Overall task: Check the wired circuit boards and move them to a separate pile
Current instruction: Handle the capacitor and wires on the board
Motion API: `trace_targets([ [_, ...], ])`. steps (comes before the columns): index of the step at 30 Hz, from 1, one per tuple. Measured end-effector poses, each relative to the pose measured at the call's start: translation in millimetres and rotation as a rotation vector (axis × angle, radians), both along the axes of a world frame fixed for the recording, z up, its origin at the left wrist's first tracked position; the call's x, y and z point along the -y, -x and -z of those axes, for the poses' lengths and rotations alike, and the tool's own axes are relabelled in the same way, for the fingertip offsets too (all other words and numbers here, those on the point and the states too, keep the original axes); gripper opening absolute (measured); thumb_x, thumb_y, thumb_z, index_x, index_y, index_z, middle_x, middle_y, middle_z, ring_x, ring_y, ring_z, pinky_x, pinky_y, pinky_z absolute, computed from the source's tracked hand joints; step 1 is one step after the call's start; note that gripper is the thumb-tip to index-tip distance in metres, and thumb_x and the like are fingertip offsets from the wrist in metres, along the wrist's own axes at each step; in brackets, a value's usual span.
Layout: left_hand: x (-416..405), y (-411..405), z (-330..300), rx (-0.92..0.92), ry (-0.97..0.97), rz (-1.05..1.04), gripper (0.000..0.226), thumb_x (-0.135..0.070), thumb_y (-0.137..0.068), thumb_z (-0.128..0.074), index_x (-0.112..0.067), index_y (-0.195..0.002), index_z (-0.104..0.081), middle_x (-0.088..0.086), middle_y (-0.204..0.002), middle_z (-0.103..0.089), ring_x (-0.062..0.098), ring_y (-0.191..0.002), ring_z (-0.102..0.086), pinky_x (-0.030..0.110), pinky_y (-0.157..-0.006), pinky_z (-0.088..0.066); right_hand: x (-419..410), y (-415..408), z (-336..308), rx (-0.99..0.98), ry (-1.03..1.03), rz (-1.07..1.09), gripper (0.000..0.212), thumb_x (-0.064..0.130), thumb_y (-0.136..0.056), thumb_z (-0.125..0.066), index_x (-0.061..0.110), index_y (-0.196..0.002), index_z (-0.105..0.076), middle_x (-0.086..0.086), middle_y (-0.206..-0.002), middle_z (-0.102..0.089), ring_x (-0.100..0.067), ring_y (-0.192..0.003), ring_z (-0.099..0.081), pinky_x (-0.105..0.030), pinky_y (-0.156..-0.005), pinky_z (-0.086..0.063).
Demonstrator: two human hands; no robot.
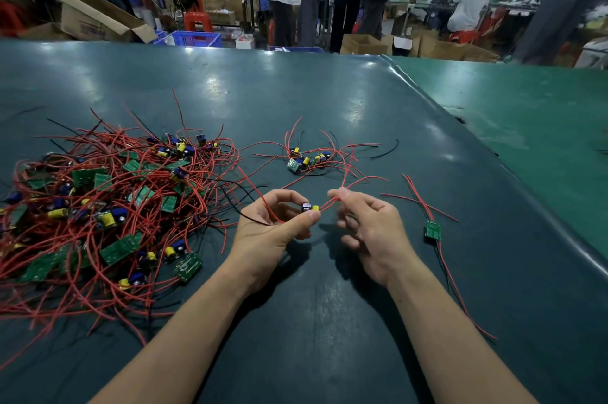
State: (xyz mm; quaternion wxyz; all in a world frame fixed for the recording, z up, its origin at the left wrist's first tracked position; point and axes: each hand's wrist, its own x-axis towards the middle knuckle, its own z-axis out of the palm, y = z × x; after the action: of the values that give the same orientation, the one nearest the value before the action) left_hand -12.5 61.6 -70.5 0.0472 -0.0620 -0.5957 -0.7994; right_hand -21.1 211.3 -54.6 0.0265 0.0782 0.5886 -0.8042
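The circuit board (311, 208) in hand is the one under check, and in the head view — the only view here — its own trailing red wires (348, 179) look like the main risk. They loop back over the small pile (307, 160) of boards further up the table (329, 100), so a careless lift or pull could drag those boards along or knot the leads together. A second loop of its wire runs leftward toward the big pile (98, 206), and a tug there could snag that tangle and mix checked with unchecked. A hard pull on the leads might also strain the solder joints, though the joints themselves are too small to make out.

The board sits at the tips of the left hand (273, 232), pinched between thumb and forefinger, with only its dark blue and yellow parts showing above the thumb. The fingers (289, 198) are curled round it and closed on it. Just beside it, the right hand (368, 226) pinches the red wires between thumb and forefinger a little way out from the board, its other fingers loosely curled below. Both hands hover above the table, between the big pile on the left and a lone board (432, 230) lying flat on the right.
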Motion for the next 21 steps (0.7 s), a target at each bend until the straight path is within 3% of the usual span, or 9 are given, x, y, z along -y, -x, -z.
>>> trace_targets([
  [4, -1, -1, 0, -0.013, 0.054, 0.028, 0.021, 0.007, -0.076, -0.074, 0.001, -0.092, -0.062, 0.004, -0.065, -0.066, 0.011, -0.053, -0.056, 0.019, -0.055, -0.049, 3, -3, 4, -0.041, -0.067, -0.078, 0.018, 0.016, -0.092, -0.065, 0.006, -0.079, -0.072, 0.002, -0.054, -0.048, -0.005, -0.041, -0.038, -0.015, -0.033, -0.024],
  [10, -1, -1, -3, -0.010, 0.022, 0.019, 0.020, 0.009, -0.075, -0.073, 0.000, -0.089, -0.061, 0.004, -0.063, -0.062, 0.012, -0.048, -0.052, 0.019, -0.053, -0.047, -11, 8, -1, -0.074, 0.096, 0.298, 0.020, 0.012, -0.094, -0.063, 0.008, -0.075, -0.070, 0.007, -0.054, -0.055, -0.002, -0.042, -0.042, -0.015, -0.034, -0.028],
  [13, 0, -1, -4, -0.024, 0.004, 0.003, 0.020, 0.005, -0.074, -0.075, -0.003, -0.087, -0.063, 0.006, -0.067, -0.064, 0.013, -0.051, -0.054, 0.020, -0.054, -0.048, -12, 10, 1, -0.076, 0.145, 0.388, 0.030, 0.016, -0.098, -0.057, 0.009, -0.070, -0.066, 0.007, -0.049, -0.048, -0.004, -0.039, -0.039, -0.015, -0.033, -0.026],
  [18, -2, -1, -5, -0.084, -0.017, -0.093, 0.018, 0.007, -0.077, -0.073, -0.007, -0.086, -0.066, 0.002, -0.069, -0.067, 0.010, -0.057, -0.056, 0.018, -0.056, -0.048, -8, 12, 4, 0.018, 0.195, 0.374, 0.036, 0.020, -0.100, -0.048, 0.008, -0.066, -0.053, 0.006, -0.042, -0.034, -0.006, -0.032, -0.030, -0.014, -0.031, -0.020],
  [21, 0, -1, -7, -0.140, -0.019, -0.149, 0.019, 0.007, -0.078, -0.073, -0.007, -0.088, -0.067, -0.003, -0.069, -0.068, 0.008, -0.058, -0.056, 0.017, -0.060, -0.049, -9, 13, 4, 0.007, 0.197, 0.324, 0.034, 0.020, -0.101, -0.050, 0.005, -0.073, -0.062, 0.005, -0.048, -0.043, -0.006, -0.036, -0.037, -0.016, -0.032, -0.024],
])
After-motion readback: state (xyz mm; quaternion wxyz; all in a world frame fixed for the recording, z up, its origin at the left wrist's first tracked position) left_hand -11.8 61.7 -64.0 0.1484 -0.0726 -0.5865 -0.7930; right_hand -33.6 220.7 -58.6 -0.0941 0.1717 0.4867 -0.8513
